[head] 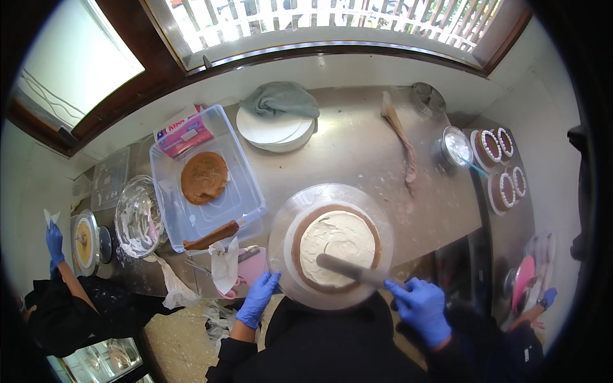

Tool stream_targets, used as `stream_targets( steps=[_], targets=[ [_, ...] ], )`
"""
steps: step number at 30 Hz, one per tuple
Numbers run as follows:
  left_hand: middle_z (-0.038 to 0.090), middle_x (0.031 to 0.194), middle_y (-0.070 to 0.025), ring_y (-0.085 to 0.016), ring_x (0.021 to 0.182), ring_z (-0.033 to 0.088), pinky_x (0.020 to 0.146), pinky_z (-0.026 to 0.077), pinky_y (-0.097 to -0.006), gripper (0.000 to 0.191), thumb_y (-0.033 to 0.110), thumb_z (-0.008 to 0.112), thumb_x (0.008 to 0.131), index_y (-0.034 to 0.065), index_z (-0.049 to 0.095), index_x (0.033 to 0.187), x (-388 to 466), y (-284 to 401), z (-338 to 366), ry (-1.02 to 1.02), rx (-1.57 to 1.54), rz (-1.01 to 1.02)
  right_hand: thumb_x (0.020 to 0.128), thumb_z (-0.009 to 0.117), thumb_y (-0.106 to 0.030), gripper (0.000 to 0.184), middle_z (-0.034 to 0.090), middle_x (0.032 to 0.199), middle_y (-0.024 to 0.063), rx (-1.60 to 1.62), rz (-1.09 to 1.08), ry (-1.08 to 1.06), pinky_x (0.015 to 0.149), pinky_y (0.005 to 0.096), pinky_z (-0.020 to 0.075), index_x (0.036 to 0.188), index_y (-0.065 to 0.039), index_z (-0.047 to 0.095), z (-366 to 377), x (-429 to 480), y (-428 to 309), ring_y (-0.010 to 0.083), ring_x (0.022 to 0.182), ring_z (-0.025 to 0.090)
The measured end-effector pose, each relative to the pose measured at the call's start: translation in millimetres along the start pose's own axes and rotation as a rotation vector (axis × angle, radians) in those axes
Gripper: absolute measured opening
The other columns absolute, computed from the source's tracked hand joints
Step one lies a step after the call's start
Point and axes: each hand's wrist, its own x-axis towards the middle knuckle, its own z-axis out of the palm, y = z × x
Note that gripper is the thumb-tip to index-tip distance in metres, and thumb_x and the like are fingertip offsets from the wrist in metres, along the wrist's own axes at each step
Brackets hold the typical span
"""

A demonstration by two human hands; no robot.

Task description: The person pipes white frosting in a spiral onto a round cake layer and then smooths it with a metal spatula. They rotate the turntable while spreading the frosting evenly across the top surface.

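A cake layer point(295, 258) lies on a white round board on a clear-topped cake turntable point(282, 225) in front of me. Pale cream point(340, 234) covers most of its top, leaving a brown ring of sponge around the edge. My right hand point(421, 306), in a blue glove, grips the handle of an offset spatula point(349, 270). Its blade lies across the cream near the front of the cake. My left hand point(258, 299), also gloved, has its fingertips at the turntable's left rim; just how they hold it is partly hidden.
A plastic tub point(244, 172) holds a sponge layer point(204, 178). Behind are cake boards point(268, 129) under a cloth point(280, 98). A cream-smeared bowl point(139, 215) stands left, a used piping bag point(402, 134) lies right. Decorated cakes point(491, 146) sit far right. Co-workers' gloved hands point(55, 242) show at both sides.
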Motion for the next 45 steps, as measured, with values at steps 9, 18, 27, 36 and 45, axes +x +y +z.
stream_targets(
  steps=[9,18,27,36,45],
  targets=[
    [0.061,0.105,-0.0042,-0.010,0.096,0.053,0.086,0.042,-0.0255,0.035,0.027,0.054,0.096,-0.0025,0.057,0.116,-1.7,6.6,6.8,0.096,0.010,0.050,0.070,0.068,-0.012,0.040,0.048,0.066,0.0033,-0.075,-0.096,0.061,0.052,0.0341,0.0405,0.107,-0.026,0.070,17.1,9.1,12.6,0.0217,0.057,0.051],
    [0.060,0.108,-0.0068,-0.013,0.097,0.057,0.086,0.046,-0.0265,0.037,0.026,0.055,0.095,-0.0023,0.054,0.119,8.3,3.6,1.6,0.143,-0.151,0.071,0.076,0.066,-0.016,0.044,0.047,0.068,0.0022,-0.054,-0.112,0.073,0.048,0.0342,0.0390,0.118,-0.030,0.064,23.1,17.2,24.6,0.0207,0.055,0.050],
    [0.059,0.111,-0.0066,-0.013,0.101,0.054,0.091,0.043,-0.0261,0.044,0.029,0.058,0.094,-0.0054,0.053,0.122,-12.1,-5.2,5.6,0.170,-0.070,-0.015,0.075,0.066,-0.012,0.040,0.047,0.067,0.0029,-0.105,-0.128,0.121,0.049,0.0339,0.0384,0.113,-0.025,0.067,30.4,24.2,22.1,0.0210,0.054,0.049],
    [0.060,0.096,-0.0031,-0.010,0.087,0.056,0.080,0.046,-0.0248,0.033,0.027,0.055,0.096,-0.0016,0.056,0.112,-18.0,1.3,15.9,0.168,-0.113,0.015,0.072,0.067,-0.014,0.042,0.048,0.068,0.0054,0.146,0.057,0.068,0.046,0.0357,0.0389,0.113,-0.027,0.068,23.4,27.5,7.2,0.0229,0.052,0.050],
    [0.060,0.092,-0.0029,-0.009,0.084,0.055,0.078,0.045,-0.0234,0.028,0.026,0.053,0.097,0.0005,0.058,0.106,-29.3,-19.0,19.1,0.108,-0.157,-0.046,0.074,0.067,-0.014,0.043,0.047,0.068,0.0051,-0.130,0.044,0.134,0.049,0.0360,0.0393,0.116,-0.025,0.066,27.9,34.3,6.1,0.0235,0.056,0.050]
  ],
)
